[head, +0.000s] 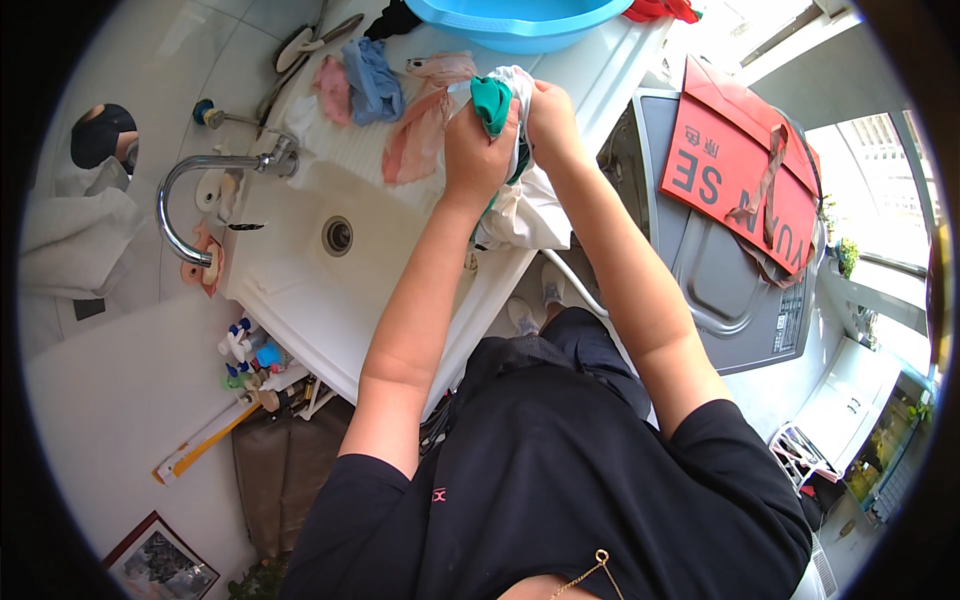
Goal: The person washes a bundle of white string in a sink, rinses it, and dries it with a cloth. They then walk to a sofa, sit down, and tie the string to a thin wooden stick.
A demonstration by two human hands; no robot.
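My left hand (478, 159) and my right hand (550, 124) are closed side by side on a bunched white and green garment (491, 103). A green fold pokes out above my left hand, and the white part (536, 214) hangs below both hands over the front rim of the white laundry sink (296, 300). On the sink's ribbed washboard, left of my hands, lies a sheer peach cloth (416, 142). Farther left sit a crumpled blue cloth (373, 81) and a pink cloth (331, 90).
A light blue basin (521, 26) stands on the far counter, with red cloth (660, 9) beside it. The chrome faucet (180, 195) arches over the sink at left. To the right, a red paper bag (742, 165) lies on a grey washing machine lid (712, 277). Spray bottles (244, 341) stand lower left.
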